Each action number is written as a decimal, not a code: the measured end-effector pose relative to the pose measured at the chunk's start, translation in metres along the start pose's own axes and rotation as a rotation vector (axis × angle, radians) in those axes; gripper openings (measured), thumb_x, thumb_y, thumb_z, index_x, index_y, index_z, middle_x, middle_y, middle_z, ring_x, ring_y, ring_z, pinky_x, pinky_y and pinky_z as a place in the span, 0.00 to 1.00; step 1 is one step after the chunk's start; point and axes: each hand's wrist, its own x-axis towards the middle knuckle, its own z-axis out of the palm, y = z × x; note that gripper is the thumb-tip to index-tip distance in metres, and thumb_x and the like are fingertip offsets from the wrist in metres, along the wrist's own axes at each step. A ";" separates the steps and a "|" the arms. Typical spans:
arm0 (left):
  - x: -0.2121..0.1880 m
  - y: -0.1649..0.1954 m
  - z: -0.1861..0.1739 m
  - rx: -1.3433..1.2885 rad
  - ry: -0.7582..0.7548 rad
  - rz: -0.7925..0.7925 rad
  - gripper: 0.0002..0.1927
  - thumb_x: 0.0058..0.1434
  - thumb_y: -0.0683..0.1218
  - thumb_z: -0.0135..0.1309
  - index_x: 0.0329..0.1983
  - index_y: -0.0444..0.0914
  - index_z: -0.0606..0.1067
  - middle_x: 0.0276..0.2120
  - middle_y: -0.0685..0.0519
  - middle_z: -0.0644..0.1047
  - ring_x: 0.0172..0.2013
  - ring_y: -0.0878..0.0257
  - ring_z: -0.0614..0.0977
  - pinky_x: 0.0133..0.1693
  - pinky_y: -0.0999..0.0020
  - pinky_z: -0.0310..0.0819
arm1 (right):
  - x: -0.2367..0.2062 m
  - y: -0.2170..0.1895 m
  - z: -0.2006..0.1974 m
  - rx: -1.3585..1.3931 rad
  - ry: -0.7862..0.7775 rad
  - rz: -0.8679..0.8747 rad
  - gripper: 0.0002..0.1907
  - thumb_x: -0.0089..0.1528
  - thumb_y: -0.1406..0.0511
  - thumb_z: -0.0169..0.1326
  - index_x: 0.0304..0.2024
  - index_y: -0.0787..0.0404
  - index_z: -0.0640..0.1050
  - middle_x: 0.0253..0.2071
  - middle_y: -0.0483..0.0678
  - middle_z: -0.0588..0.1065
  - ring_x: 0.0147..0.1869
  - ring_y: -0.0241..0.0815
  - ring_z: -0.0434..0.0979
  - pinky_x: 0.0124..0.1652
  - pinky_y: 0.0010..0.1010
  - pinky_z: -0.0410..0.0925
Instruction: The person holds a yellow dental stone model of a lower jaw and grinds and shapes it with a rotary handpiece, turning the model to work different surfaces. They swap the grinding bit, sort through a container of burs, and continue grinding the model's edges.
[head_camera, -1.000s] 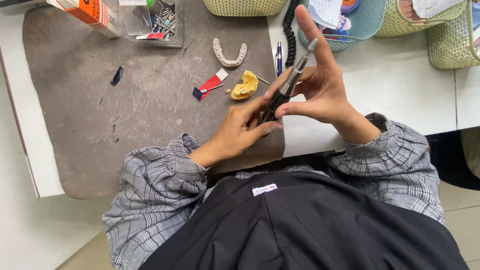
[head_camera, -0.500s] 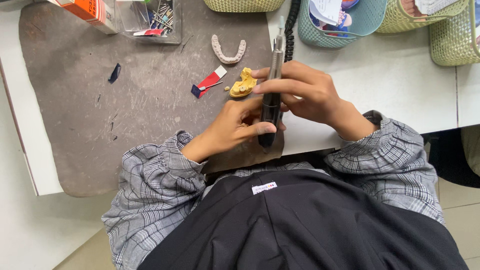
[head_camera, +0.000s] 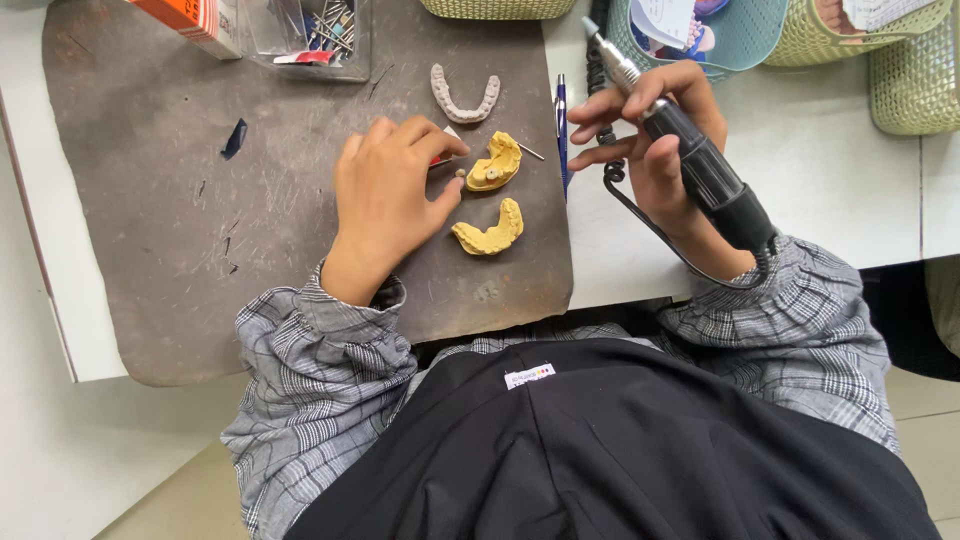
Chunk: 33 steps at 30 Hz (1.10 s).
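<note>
- Fingers (head_camera: 432, 140) of the left hand (head_camera: 385, 195) curl loosely downward onto the mat, the fingertips resting on a small red-and-white piece that is mostly hidden beneath them; whether they pinch it or only press on it, I cannot tell.
- Just beside the thumb lies a tiny round beige bit (head_camera: 460, 173), and right next to that an upper yellow dental cast (head_camera: 497, 162).
- A second yellow dental cast (head_camera: 490, 232) lies near the heel of the thumb, a little apart from the first one.
- The right hand (head_camera: 655, 140) is wrapped firmly around a black rotary handpiece (head_camera: 700, 170), thumb and fingers closed on its barrel, held above the white table edge.
- The handpiece points up and away from the body, its metal nose (head_camera: 615, 65) ending in a small pale tip close to a teal basket (head_camera: 760, 45); a black cord (head_camera: 645, 215) loops from its rear end under the wrist.
- Between the two hands a blue pen (head_camera: 562, 130) lies along the mat's right edge.
- Farther out on the dark grey mat (head_camera: 200, 240) sits a pale grey arch-shaped cast (head_camera: 465, 100), well apart from the yellow pair.
- At the mat's far edge stand a clear box of burs (head_camera: 315, 35) and an orange carton (head_camera: 190, 18).
- Green woven baskets (head_camera: 910, 80) stand on the white table (head_camera: 850, 190) to the right.
- Both arms wear grey checked sleeves (head_camera: 310, 370) over a black apron.
</note>
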 end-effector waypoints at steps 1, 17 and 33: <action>-0.001 0.000 0.004 0.040 -0.001 0.011 0.10 0.53 0.46 0.66 0.39 0.49 0.82 0.36 0.61 0.78 0.40 0.58 0.76 0.41 0.60 0.64 | 0.001 0.001 0.000 -0.007 0.012 -0.011 0.32 0.70 0.42 0.53 0.56 0.60 0.62 0.54 0.62 0.75 0.56 0.46 0.82 0.49 0.42 0.83; 0.005 0.012 0.008 -1.094 -0.260 -0.321 0.08 0.64 0.44 0.63 0.45 0.39 0.80 0.42 0.59 0.82 0.42 0.73 0.79 0.39 0.77 0.68 | 0.005 -0.004 0.020 -0.202 -0.098 -0.113 0.16 0.69 0.69 0.60 0.47 0.63 0.64 0.50 0.62 0.72 0.57 0.48 0.81 0.47 0.34 0.82; -0.010 0.017 0.039 -1.521 -0.345 -0.371 0.12 0.67 0.46 0.62 0.47 0.35 0.76 0.44 0.56 0.80 0.48 0.70 0.81 0.54 0.72 0.75 | 0.003 -0.001 0.036 -0.197 -0.096 -0.116 0.16 0.65 0.78 0.61 0.42 0.62 0.66 0.44 0.58 0.73 0.52 0.43 0.81 0.43 0.28 0.82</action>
